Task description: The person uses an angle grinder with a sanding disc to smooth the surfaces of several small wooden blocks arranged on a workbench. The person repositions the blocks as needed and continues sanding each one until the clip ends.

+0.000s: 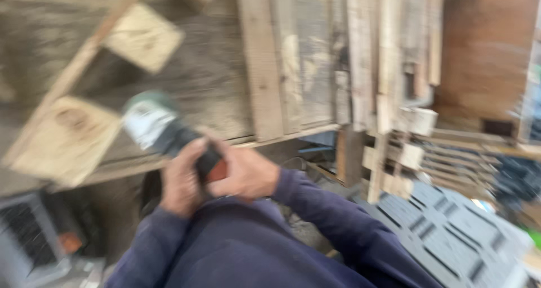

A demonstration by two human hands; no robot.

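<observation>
- The view looks down from a head camera and is heavily blurred by motion, so fine detail is lost.
- Two bare hands meet near the middle of the picture, both in dark blue sleeves (236,248) that rise from the 6 o'clock edge.
- The left hand (181,182) wraps around the dark body of a power tool (163,131), fingers curled over it.
- The right hand (243,172) closes on the rear of the same tool, where a small red-orange part shows between the two hands; the blur hides how tightly its fingers grip.
- The power tool points from the hands toward 10 o'clock. Its front end is green on top with a pale, whitish face. What kind of tool it is cannot be told for certain.
- Behind the tool, from 9 to 12 o'clock, lies a wooden pallet (225,68) of grey weathered boards with pale square wooden blocks (143,36) fixed to it.
- At 1 to 3 o'clock more stacked pallets (389,96) stand on edge, and beyond them is a reddish-brown wall (487,46).
- At 4 o'clock is a dark grey slotted plastic pallet (451,231).
- At 8 o'clock sits a grey boxy object (28,237) with a dark grille; it is too blurred to identify.
</observation>
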